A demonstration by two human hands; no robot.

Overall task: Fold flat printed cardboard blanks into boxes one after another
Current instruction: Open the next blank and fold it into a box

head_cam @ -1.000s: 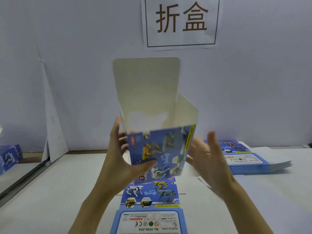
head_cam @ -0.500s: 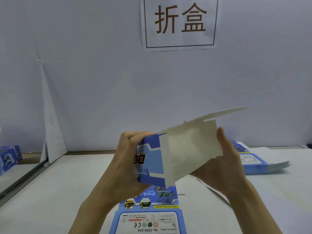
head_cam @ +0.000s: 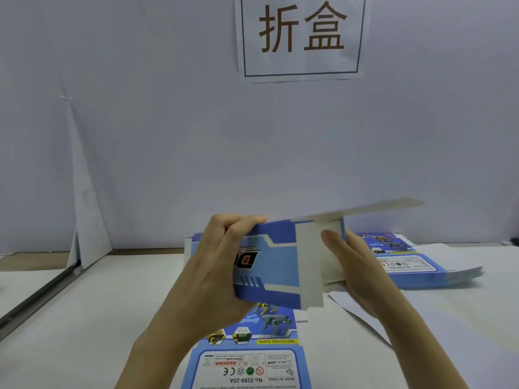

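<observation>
The box [head_cam: 269, 268] hangs between both hands, long axis running from one to the other. The left hand [head_cam: 207, 276] wraps the closed end, fingers curled over its top edge; the right hand [head_cam: 359, 273] cups the open end — thumb on a side flap [head_cam: 309, 265]. The lid flap [head_cam: 387, 209] juts out just above that right hand — the nearer one for tucking it, I'd say.

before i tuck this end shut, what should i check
1. The left hand grips the box: ok.
2. The right hand holds its open end: ok.
3. The lid flap is free, pointing right: ok.
4. The side flap is folded in: not ok, it stands out.
5. Other end closed: cannot tell, the left hand covers it.
6. The next blank lies on the table: ok.
</observation>
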